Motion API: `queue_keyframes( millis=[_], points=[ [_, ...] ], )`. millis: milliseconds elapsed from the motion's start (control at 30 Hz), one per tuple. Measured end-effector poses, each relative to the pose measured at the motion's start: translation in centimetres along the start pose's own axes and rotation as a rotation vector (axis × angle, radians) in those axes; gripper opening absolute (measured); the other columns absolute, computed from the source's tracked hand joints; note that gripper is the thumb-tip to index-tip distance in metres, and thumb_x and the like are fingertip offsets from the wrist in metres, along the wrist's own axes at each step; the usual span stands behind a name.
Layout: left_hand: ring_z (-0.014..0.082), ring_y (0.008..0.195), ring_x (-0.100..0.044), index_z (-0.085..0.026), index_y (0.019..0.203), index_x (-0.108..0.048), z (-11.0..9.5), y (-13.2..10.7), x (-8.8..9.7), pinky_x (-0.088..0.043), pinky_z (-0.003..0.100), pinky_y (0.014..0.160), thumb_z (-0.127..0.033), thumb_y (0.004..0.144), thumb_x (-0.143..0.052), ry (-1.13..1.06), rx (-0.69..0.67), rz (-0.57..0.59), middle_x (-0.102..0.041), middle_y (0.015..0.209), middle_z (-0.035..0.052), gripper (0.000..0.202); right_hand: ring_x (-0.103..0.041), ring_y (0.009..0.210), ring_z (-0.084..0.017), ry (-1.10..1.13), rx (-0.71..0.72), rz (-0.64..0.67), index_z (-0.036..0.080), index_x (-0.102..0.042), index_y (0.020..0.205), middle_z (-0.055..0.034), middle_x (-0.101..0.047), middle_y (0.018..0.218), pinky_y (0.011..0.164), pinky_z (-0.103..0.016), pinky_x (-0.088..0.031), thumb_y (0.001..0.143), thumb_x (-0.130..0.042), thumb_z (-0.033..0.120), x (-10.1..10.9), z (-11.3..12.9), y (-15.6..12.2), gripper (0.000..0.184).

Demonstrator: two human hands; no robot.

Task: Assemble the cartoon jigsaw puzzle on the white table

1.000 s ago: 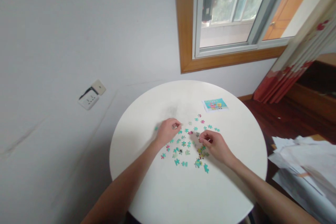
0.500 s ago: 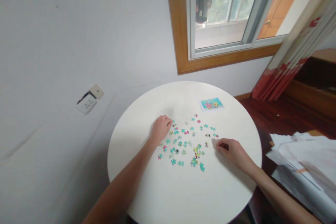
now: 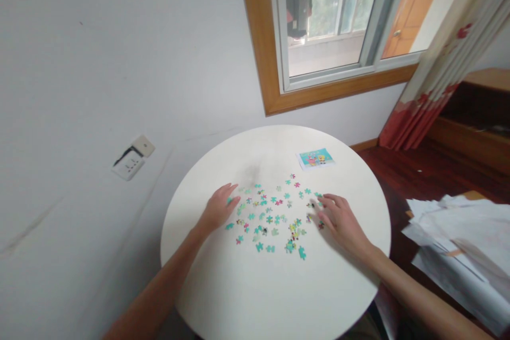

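Several small jigsaw pieces (image 3: 274, 217), mostly teal with a few pink and yellow ones, lie scattered in the middle of a round white table (image 3: 279, 287). My left hand (image 3: 219, 208) lies flat with fingers stretched out at the left edge of the scatter, fingertips touching the nearest pieces. My right hand (image 3: 338, 218) lies flat with fingers spread at the right edge of the scatter, fingertips on or beside pieces there. Neither hand holds anything. A small printed picture card (image 3: 315, 158) lies at the table's far right.
The table stands against a grey wall with a socket plate (image 3: 133, 158) to the left. A wood-framed window (image 3: 338, 26) is behind, a red-and-cream curtain (image 3: 434, 74) to its right. Loose white papers (image 3: 458, 239) are piled at the right, over a dark wooden floor.
Both hands went from closed pinches near the pile's middle to flat, open hands at its left and right edges. The pieces now lie more widely spread. The camera view shifted slightly.
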State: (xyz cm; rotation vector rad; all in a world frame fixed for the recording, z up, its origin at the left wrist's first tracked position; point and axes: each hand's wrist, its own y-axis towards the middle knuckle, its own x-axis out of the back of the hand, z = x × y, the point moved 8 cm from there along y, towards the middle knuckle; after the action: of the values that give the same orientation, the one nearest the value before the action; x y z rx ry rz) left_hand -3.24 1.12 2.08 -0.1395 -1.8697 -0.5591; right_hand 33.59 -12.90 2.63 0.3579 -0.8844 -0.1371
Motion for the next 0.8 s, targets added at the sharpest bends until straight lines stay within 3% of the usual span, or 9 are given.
queue_keyframes(
  millis=[67, 133, 233, 333, 433, 567, 800],
  points=[
    [0.0336, 0.14, -0.042, -0.021, 0.139, -0.054, 0.9, -2.3, -0.6, -0.034, 0.055, 0.116, -0.05, 0.094, -0.047, 0.068, 0.013, -0.023, -0.05, 0.148, 0.014, 0.053, -0.04, 0.135, -0.034, -0.036, 0.055, 0.017, 0.022, -0.056, 0.135, -0.0158, -0.048, 0.143, 0.109, -0.054, -0.039, 0.094, -0.055, 0.039, -0.5, 1.4, -0.3, 0.045],
    [0.0325, 0.144, -0.037, -0.029, 0.143, -0.048, 1.1, -4.1, -0.8, -0.034, 0.056, 0.116, -0.048, 0.096, -0.046, 0.095, 0.018, -0.041, -0.045, 0.153, 0.0093, 0.051, -0.033, 0.14, -0.034, -0.044, 0.148, 0.104, 0.025, -0.059, 0.132, -0.0128, -0.043, 0.149, 0.111, -0.056, -0.035, 0.092, -0.058, 0.039, -1.5, 3.9, -1.0, 0.042],
    [0.0306, 0.146, -0.034, -0.028, 0.146, -0.044, 0.2, -5.3, -0.8, -0.032, 0.053, 0.118, -0.046, 0.098, -0.042, 0.11, -0.013, -0.037, -0.043, 0.154, 0.0083, 0.052, -0.036, 0.137, -0.032, -0.004, 0.279, 0.265, 0.029, -0.067, 0.117, -0.0084, -0.049, 0.144, 0.111, -0.054, -0.033, 0.091, -0.063, 0.035, -3.2, 7.9, -2.4, 0.028],
    [0.0297, 0.146, -0.035, -0.026, 0.147, -0.045, -0.5, -5.3, -0.6, -0.031, 0.051, 0.119, -0.045, 0.1, -0.039, 0.137, -0.011, -0.025, -0.044, 0.153, 0.0093, 0.051, -0.039, 0.134, -0.031, -0.01, 0.282, 0.319, 0.026, -0.069, 0.108, -0.0087, -0.054, 0.139, 0.11, -0.055, -0.032, 0.089, -0.064, 0.026, -4.2, 9.9, -2.8, 0.02],
    [0.0298, 0.144, -0.037, -0.025, 0.146, -0.045, -0.7, -5.1, -0.6, -0.032, 0.051, 0.118, -0.045, 0.1, -0.037, 0.156, -0.006, -0.009, -0.046, 0.152, 0.01, 0.051, -0.04, 0.132, -0.031, -0.009, 0.268, 0.361, 0.022, -0.067, 0.098, -0.0094, -0.055, 0.137, 0.108, -0.056, -0.033, 0.088, -0.062, 0.018, -4.9, 10.5, -2.6, 0.012],
    [0.0306, 0.143, -0.039, -0.021, 0.145, -0.047, -0.6, -5.1, -0.8, -0.033, 0.052, 0.117, -0.044, 0.101, -0.035, 0.15, -0.006, 0.003, -0.046, 0.152, 0.0121, 0.051, -0.042, 0.131, -0.029, 0.022, 0.286, 0.376, 0.02, -0.064, 0.093, -0.0096, -0.056, 0.135, 0.107, -0.052, -0.035, 0.085, -0.058, 0.008, -5.3, 10.9, -2.5, 0.015],
    [0.0292, 0.142, -0.04, -0.022, 0.144, -0.049, -0.8, -5.1, -0.5, -0.034, 0.051, 0.117, -0.043, 0.101, -0.036, 0.124, -0.002, 0.003, -0.048, 0.151, 0.0106, 0.049, -0.044, 0.128, -0.032, -0.014, 0.228, 0.346, 0.021, -0.063, 0.094, -0.0126, -0.057, 0.131, 0.103, -0.053, -0.038, 0.085, -0.063, 0.015, -5.4, 10.4, -2.6, 0.011]
  ],
)
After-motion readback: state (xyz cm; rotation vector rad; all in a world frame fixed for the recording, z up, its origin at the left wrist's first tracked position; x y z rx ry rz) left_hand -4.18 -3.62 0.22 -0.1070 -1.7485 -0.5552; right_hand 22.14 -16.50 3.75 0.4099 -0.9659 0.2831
